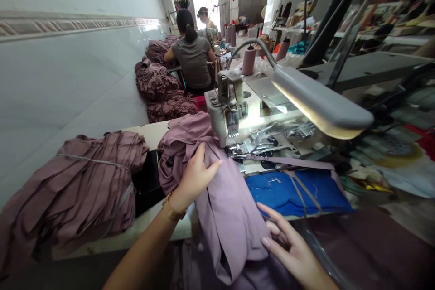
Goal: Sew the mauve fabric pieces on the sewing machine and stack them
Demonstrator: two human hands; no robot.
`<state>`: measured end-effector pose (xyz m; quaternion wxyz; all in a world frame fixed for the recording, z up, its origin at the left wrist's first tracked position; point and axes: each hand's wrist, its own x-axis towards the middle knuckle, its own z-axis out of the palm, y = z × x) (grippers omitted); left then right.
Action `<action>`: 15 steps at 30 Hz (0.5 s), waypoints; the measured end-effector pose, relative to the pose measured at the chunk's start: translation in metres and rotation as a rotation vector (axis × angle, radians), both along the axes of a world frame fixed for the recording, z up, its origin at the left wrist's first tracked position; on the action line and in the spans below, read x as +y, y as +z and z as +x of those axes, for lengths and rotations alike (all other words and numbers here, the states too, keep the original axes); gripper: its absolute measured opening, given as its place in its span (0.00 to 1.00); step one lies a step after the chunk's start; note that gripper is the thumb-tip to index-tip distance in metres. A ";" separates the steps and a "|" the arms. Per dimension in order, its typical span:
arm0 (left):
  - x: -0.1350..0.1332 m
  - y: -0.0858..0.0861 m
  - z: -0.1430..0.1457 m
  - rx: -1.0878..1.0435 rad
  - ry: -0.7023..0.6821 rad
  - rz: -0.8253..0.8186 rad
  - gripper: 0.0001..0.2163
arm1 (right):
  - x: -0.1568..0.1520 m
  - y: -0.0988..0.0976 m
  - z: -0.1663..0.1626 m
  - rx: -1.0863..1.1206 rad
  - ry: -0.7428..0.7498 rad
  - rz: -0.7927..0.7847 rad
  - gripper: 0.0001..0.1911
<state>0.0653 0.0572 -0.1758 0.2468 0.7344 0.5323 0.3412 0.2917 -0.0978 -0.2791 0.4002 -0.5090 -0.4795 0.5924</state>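
A mauve cloth piece [231, 208] drapes over the front edge of the machine table and reaches up to the sewing machine's needle area [234, 133]. My left hand [199, 172], with a gold watch at the wrist, rests on the cloth, its thumb held apart from the fingers. At the cloth's right edge is my right hand [285, 240]; its thumb and index finger are spread, and the thumb tip touches or nearly touches the fabric. A narrow mauve strip [292, 161] runs from the right into the machine.
Left, a tied bundle of mauve pieces [98, 176] lies beside a black flat object [147, 181]. A blue cloth pad [292, 192] covers the table front. The grey lamp [322, 99] overhangs the machine. Ahead sits a person [193, 56] near fabric piles [156, 81].
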 end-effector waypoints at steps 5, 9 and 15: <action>0.022 -0.005 -0.005 0.017 -0.027 -0.047 0.32 | 0.013 0.009 -0.003 -0.222 -0.010 0.123 0.15; 0.048 -0.001 -0.005 -0.097 -0.078 0.042 0.24 | 0.029 0.020 -0.010 -0.228 -0.015 0.194 0.11; 0.083 0.007 -0.002 -0.141 -0.067 0.138 0.13 | 0.054 0.028 -0.017 -0.210 0.001 0.245 0.11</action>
